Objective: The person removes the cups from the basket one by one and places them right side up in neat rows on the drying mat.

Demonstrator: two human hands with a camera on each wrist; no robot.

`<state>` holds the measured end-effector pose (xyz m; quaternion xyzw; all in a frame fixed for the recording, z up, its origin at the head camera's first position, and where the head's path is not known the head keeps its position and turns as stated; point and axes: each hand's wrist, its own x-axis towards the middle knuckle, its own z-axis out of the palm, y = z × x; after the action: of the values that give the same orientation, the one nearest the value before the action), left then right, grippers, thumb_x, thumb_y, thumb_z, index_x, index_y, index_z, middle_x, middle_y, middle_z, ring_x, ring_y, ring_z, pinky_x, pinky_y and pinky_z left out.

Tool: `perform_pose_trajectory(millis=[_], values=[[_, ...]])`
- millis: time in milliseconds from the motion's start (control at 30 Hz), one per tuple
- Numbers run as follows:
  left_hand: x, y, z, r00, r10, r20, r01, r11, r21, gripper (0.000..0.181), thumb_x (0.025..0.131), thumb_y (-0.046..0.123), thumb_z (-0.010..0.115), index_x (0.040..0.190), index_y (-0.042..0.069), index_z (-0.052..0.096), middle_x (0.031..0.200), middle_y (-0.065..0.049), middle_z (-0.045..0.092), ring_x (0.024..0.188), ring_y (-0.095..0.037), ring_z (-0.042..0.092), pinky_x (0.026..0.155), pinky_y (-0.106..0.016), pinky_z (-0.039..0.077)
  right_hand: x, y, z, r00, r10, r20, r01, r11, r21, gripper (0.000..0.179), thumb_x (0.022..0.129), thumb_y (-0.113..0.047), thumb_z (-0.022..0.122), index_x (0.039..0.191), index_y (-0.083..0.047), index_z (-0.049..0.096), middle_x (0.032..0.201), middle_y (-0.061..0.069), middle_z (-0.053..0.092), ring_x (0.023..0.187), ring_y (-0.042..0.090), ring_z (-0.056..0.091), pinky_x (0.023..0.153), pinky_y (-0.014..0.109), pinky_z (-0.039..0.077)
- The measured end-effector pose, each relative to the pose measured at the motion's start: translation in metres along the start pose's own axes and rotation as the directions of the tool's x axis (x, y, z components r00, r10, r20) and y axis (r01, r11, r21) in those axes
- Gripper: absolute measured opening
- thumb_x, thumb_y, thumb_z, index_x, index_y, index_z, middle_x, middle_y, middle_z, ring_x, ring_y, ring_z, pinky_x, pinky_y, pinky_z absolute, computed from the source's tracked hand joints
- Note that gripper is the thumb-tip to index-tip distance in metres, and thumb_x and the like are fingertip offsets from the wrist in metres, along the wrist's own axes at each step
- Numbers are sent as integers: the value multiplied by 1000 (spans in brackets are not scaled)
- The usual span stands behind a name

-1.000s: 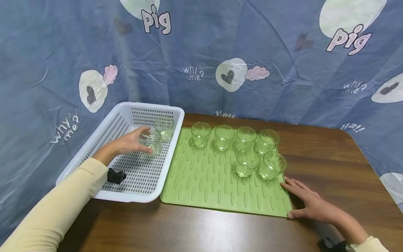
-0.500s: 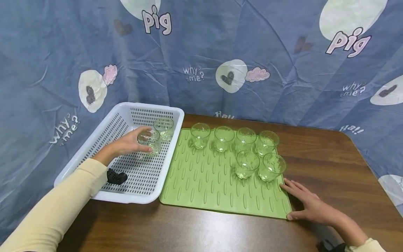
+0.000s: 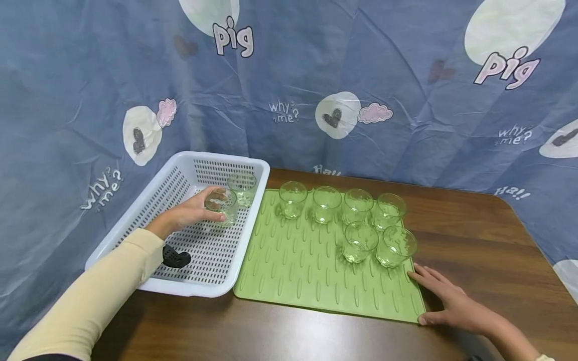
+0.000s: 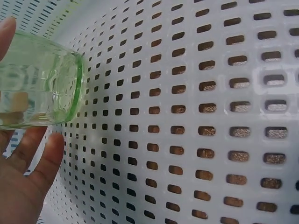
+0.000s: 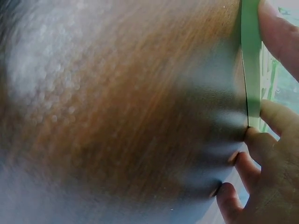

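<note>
Inside the white slotted basket [image 3: 260, 205], my left hand [image 3: 191, 210] grips a clear green-tinted glass [image 3: 229, 213], thumb on the near side and fingers on the far side. The left wrist view shows this glass [image 4: 65, 88] tipped sideways in the picture, its base facing the slotted floor. A second glass [image 3: 244, 190] stands just behind it at the basket's right wall. My right hand [image 3: 456, 303] rests at the right edge of the green ridged mat [image 3: 293, 281], fingers spread. In the right wrist view, thumb and fingers touch the mat's edge [image 5: 252, 70].
Several glasses stand upright on the mat: a back row with one glass [image 3: 292, 200] at its left end, and two in front, one of them the glass [image 3: 395, 246] near the right edge. A black object [image 3: 176, 257] lies in the basket. A patterned blue cloth [image 3: 289, 75] hangs behind the wooden table [image 3: 289, 336].
The head view has shifted slightly, so everything sits a little lower and further right. Both hands stay where they were, the left still gripping the glass in the basket.
</note>
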<state>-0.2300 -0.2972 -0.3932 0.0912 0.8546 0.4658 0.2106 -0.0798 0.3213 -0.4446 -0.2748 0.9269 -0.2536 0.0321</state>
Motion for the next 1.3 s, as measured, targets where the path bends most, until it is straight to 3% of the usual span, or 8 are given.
perform_pose_trajectory(millis=[433,700,900,967,1167,1300], values=[[1,6,-4,999,32,-24,-31,997,73,91,87,25,76,156,8,20,158,-23,32,139,-50,38,107,-61,44,0,1,-2,1000,-25,-16,24,1000,-15,91,68,-36,86,147,-15,46,159,-31,12,138,-25,-2,83,78,37],[-13,20,-19,989,53,-140,-37,993,115,89,87,25,76,157,12,22,155,-22,35,135,-46,41,100,-57,46,-1,1,0,1000,-7,-11,7,1000,2,91,69,-38,85,147,-15,46,158,-32,12,136,-27,-4,82,78,36],[-25,35,-26,965,69,-253,-37,991,129,98,84,26,80,159,14,18,160,-23,25,145,-47,24,107,-68,32,-1,2,-3,1000,18,4,-18,1000,-6,90,70,-41,84,148,-15,46,159,-29,13,135,-28,-5,83,79,34],[-28,44,-25,953,98,-288,-61,989,136,98,82,26,81,158,15,20,158,-22,28,144,-45,27,107,-67,32,-1,2,-3,1000,21,6,-21,1000,-11,90,70,-42,84,148,-15,46,160,-28,14,135,-28,-5,84,79,34],[-39,73,-12,898,199,-392,-143,975,168,93,78,23,84,155,18,31,148,-16,43,126,-31,43,99,-46,40,1,0,-3,1000,18,11,-18,1000,-15,90,72,-45,82,148,-15,46,164,-13,23,135,-26,-2,87,79,35],[-41,93,1,875,238,-421,-197,971,138,89,76,18,86,151,22,38,137,-9,51,110,-17,55,88,-25,50,1,0,-5,999,42,26,-41,999,-8,90,71,-46,82,148,-14,46,164,2,30,136,-24,-1,90,80,33]])
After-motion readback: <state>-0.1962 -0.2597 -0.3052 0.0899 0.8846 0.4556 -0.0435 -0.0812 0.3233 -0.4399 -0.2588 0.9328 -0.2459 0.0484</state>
